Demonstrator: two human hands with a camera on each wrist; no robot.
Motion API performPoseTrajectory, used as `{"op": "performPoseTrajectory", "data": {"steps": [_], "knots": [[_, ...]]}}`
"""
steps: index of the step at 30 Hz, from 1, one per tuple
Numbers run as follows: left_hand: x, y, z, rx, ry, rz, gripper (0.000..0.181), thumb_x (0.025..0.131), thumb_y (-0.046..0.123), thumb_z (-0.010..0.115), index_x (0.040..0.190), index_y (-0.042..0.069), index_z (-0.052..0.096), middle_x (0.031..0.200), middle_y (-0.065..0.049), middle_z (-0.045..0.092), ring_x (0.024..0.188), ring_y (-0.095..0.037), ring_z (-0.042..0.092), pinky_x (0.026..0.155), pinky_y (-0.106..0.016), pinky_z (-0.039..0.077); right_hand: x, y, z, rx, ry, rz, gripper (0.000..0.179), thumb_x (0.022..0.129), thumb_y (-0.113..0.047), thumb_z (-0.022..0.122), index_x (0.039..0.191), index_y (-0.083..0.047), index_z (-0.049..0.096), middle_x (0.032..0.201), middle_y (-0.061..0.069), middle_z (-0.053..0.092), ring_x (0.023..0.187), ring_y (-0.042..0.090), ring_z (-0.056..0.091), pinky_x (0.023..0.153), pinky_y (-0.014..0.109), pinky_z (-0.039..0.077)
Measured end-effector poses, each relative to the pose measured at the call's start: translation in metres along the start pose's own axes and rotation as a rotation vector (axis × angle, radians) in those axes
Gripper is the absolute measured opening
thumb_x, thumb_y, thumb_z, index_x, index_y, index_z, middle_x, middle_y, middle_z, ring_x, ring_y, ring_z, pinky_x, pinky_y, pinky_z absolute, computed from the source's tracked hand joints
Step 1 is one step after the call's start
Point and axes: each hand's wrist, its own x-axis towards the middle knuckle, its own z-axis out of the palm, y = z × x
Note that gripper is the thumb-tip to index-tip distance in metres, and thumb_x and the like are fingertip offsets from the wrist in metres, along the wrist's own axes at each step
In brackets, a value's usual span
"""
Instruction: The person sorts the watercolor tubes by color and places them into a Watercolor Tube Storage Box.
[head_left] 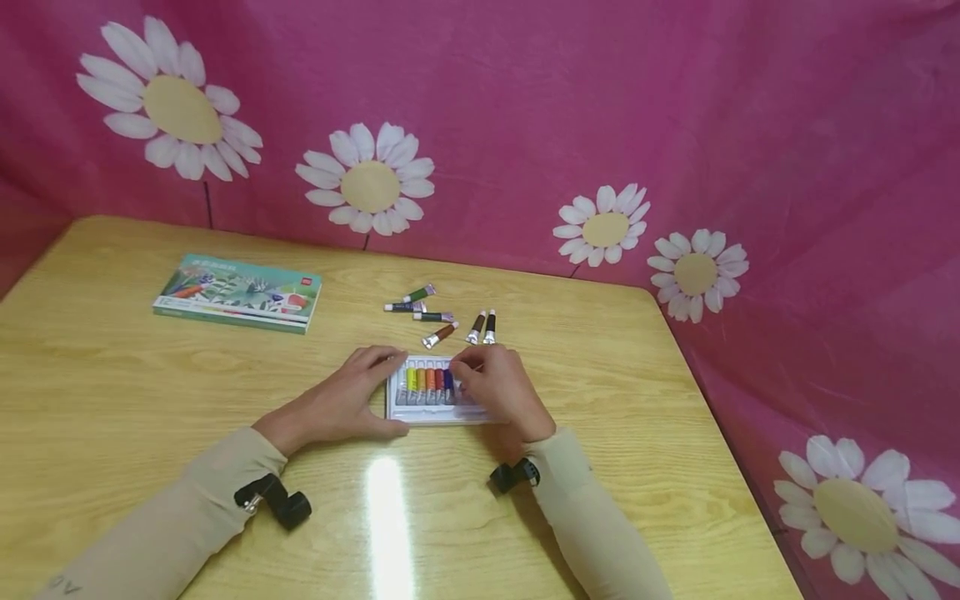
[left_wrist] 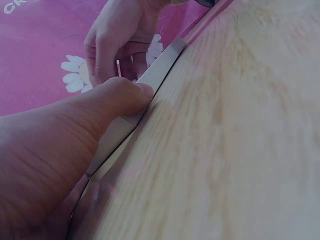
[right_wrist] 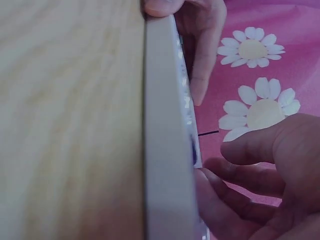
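A white plastic tray (head_left: 435,414) lies on the table, holding a row of small paint tubes (head_left: 430,385) that runs from yellow through orange and red to dark blue. My left hand (head_left: 348,396) grips the tray's left end, its thumb along the near side and its fingers at the far corner. The tray's pale side wall (right_wrist: 167,125) shows in the right wrist view. Over the right part of the tray is my right hand (head_left: 498,387), fingertips down beside the dark blue tube. Its thumb stands apart from the fingers (right_wrist: 215,200), and no tube shows between them. This hand hides the tray's right end.
Beyond the tray lie several loose paint tubes, among them a green one (head_left: 419,293), a brown one (head_left: 440,335) and a black one (head_left: 491,327). A teal illustrated box (head_left: 238,292) rests at the back left. Pink flowered cloth (head_left: 480,100) hangs behind the wooden table (head_left: 637,500).
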Motion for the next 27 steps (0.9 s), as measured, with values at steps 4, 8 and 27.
{"op": "performPoseTrajectory", "data": {"steps": [4,8,27], "knots": [[0.0,0.001,0.0,-0.003,0.007,0.01,0.108,0.079,0.054,0.083,0.162,0.006,0.034,0.165,-0.013,0.034,0.152,-0.033,0.034,0.125,-0.056,0.036,0.005,-0.005,-0.005,-0.021,0.023,-0.014,0.019,0.1,-0.026,0.067,0.107,-0.013,0.08,0.103,0.003,0.077,0.091,0.018,0.064,0.081,0.031,0.055],[0.0,0.001,0.0,-0.006,0.01,0.015,0.108,0.078,0.053,0.084,0.161,0.005,0.034,0.165,-0.013,0.034,0.152,-0.033,0.034,0.125,-0.056,0.036,0.012,-0.012,-0.011,-0.065,0.038,-0.04,0.02,0.1,-0.027,0.067,0.106,-0.013,0.08,0.103,0.003,0.078,0.09,0.017,0.064,0.079,0.03,0.054],[-0.001,-0.001,0.0,-0.014,0.016,0.037,0.109,0.077,0.053,0.085,0.161,0.005,0.035,0.164,-0.012,0.036,0.151,-0.032,0.034,0.125,-0.055,0.036,0.057,-0.034,-0.021,-0.27,-0.124,-0.256,0.02,0.099,-0.025,0.07,0.112,-0.012,0.077,0.11,0.004,0.077,0.094,0.016,0.067,0.087,0.032,0.059]]}}
